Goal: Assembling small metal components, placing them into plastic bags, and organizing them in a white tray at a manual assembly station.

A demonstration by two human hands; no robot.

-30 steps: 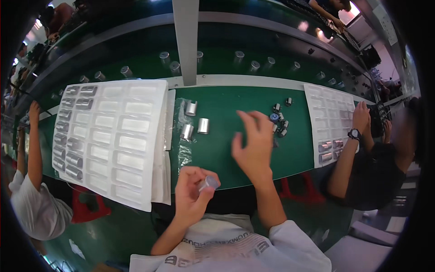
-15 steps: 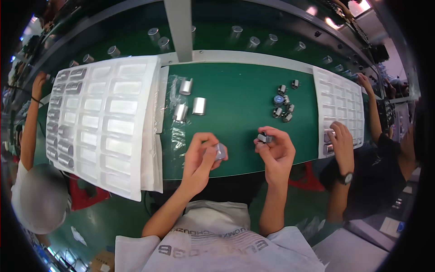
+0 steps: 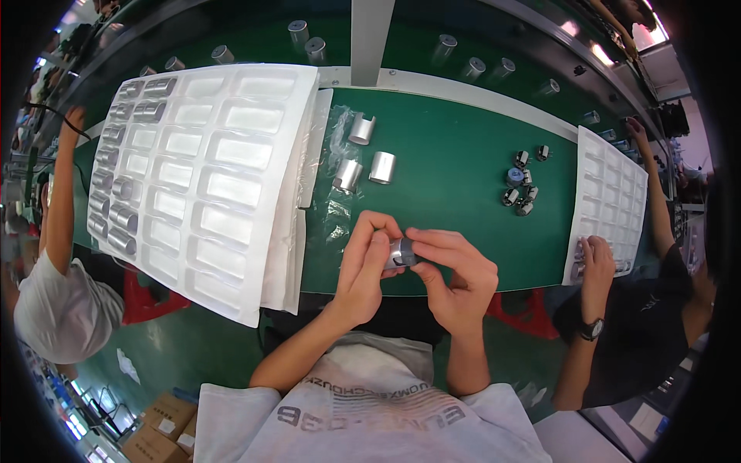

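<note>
In front of me, my left hand (image 3: 363, 266) is closed around a silver metal cylinder (image 3: 394, 255), which lies tilted on its side between thumb and fingers. My right hand (image 3: 461, 276) pinches at the cylinder's right end, its fingertips on a small dark grey part (image 3: 407, 249) there. How deep that part sits in the cylinder is hidden by my fingers. Beyond my left hand, three silver cylinders stand or lean on the green table (image 3: 444, 185), among them a notched one (image 3: 361, 130). Several small black-and-silver parts (image 3: 526, 207) are grouped to the right, with a blue-topped one (image 3: 515, 177).
A white compartment tray (image 3: 262, 201), stacked on others and partly filled with cylinders, covers the left side. Another white tray (image 3: 610, 197) is at the right, where a co-worker's hand (image 3: 598, 258) touches it. Behind a metal rail (image 3: 463, 100), more cylinders (image 3: 315, 51) stand in a row.
My right hand has moved left with its small part and now meets the cylinder in my left hand. The whole view has shifted, so the table appears further right.
</note>
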